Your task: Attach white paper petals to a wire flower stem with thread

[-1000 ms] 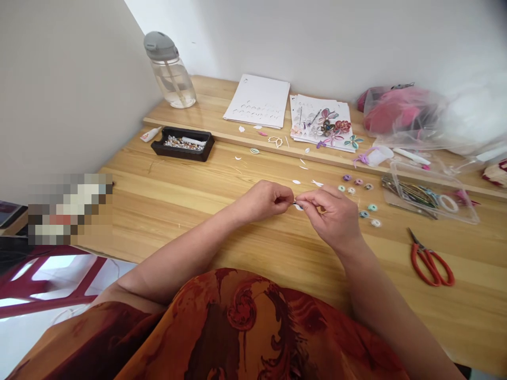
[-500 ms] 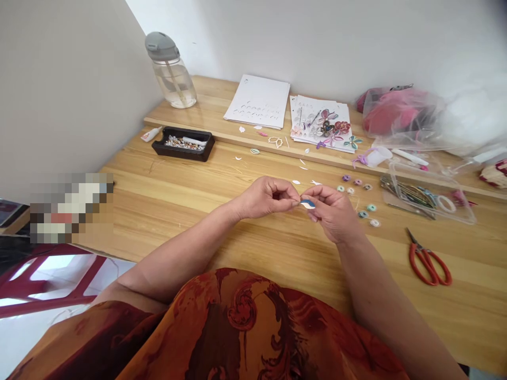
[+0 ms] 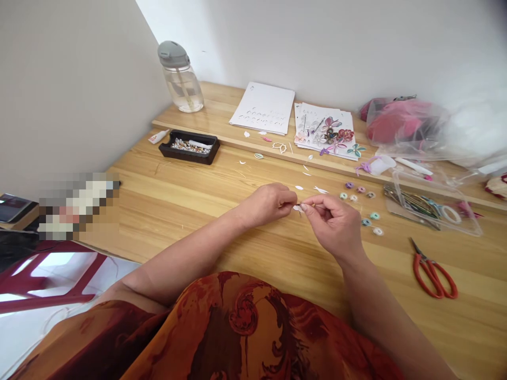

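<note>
My left hand (image 3: 266, 203) and my right hand (image 3: 335, 224) meet above the middle of the wooden table (image 3: 166, 200), fingertips pinched together. Between them is a small white paper piece (image 3: 298, 208), gripped from both sides. Several small coiled paper rolls (image 3: 358, 190) in purple, teal and white lie on the table just right of my right hand. A few white petal-shaped paper bits (image 3: 319, 189) lie just beyond my fingers.
Red scissors (image 3: 433, 272) lie at the right. A clear plastic box (image 3: 431, 203) of tools, pink plastic bags (image 3: 400, 119), flower-decorated sheets (image 3: 327, 131), white paper (image 3: 263, 108), a black bead tray (image 3: 189, 146) and a water bottle (image 3: 181, 78) stand further back.
Both hands stay pinched on the small piece. Half a second ago a blue and white face of it showed; now only a white sliver shows. The view has shifted slightly.
</note>
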The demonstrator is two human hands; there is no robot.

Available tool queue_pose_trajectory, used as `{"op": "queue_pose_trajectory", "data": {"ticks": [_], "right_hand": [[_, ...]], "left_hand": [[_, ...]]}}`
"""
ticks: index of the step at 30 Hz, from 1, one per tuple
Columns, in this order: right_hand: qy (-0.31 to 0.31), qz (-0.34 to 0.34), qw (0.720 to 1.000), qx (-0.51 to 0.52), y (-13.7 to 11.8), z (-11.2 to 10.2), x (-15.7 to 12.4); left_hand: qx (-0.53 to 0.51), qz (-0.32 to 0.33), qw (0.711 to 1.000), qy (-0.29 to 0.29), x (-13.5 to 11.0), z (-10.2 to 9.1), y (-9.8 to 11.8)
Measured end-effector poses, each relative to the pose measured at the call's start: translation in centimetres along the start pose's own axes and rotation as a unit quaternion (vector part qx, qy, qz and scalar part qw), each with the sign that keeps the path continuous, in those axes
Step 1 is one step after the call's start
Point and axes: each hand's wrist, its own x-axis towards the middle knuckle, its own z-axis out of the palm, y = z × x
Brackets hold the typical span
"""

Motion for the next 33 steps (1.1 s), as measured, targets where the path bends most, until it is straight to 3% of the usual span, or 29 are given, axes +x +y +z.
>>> {"op": "queue_pose_trajectory", "data": {"ticks": [2,4,8,10,12,15,19,21,23,27,31,33], "right_hand": [[-0.002,0.009,1.0,0.022,0.2,-0.4,0.4],[-0.024,0.069,0.992,0.1,0.7,-0.5,0.8],[-0.07,0.219,0.935,0.268,1.7,-0.1,1.3],[-0.088,0.254,0.915,0.3,1.6,0.3,1.2],[-0.104,0.239,0.924,0.281,1.0,0.6,0.8],[-0.09,0.154,0.967,0.18,0.0,0.6,0.2],[-0.024,0.049,0.996,0.065,-0.6,-0.2,0.0],[-0.008,0.035,0.998,0.052,-0.3,-0.5,0.2],[-0.006,0.056,0.996,0.074,0.4,-0.7,0.5],[-0.04,0.161,0.97,0.178,1.5,-0.2,1.0],[-0.086,0.254,0.92,0.287,1.2,0.7,0.9],[-0.102,0.283,0.895,0.329,0.7,1.0,0.7]], "left_hand": [[-0.022,0.028,0.998,-0.045,0.0,-0.1,0.4],[-0.059,0.032,0.996,-0.057,-0.1,-0.1,0.9],[-0.123,0.013,0.992,0.02,-0.3,0.2,1.1],[-0.117,0.003,0.99,0.081,-0.3,0.4,0.8],[-0.091,-0.018,0.987,0.13,-0.2,0.6,0.4],[-0.02,-0.024,0.989,0.145,-0.1,0.6,-0.2],[0.074,0.054,0.995,0.039,-0.2,0.5,-0.3],[0.058,0.094,0.994,-0.017,-0.3,0.4,0.0],[0.015,0.117,0.993,-0.03,-0.3,0.4,0.3],[-0.074,0.074,0.994,0.043,-0.3,0.5,0.7],[-0.085,-0.003,0.985,0.153,-0.1,0.7,0.5],[-0.082,-0.015,0.98,0.18,-0.1,0.8,0.2]]}}
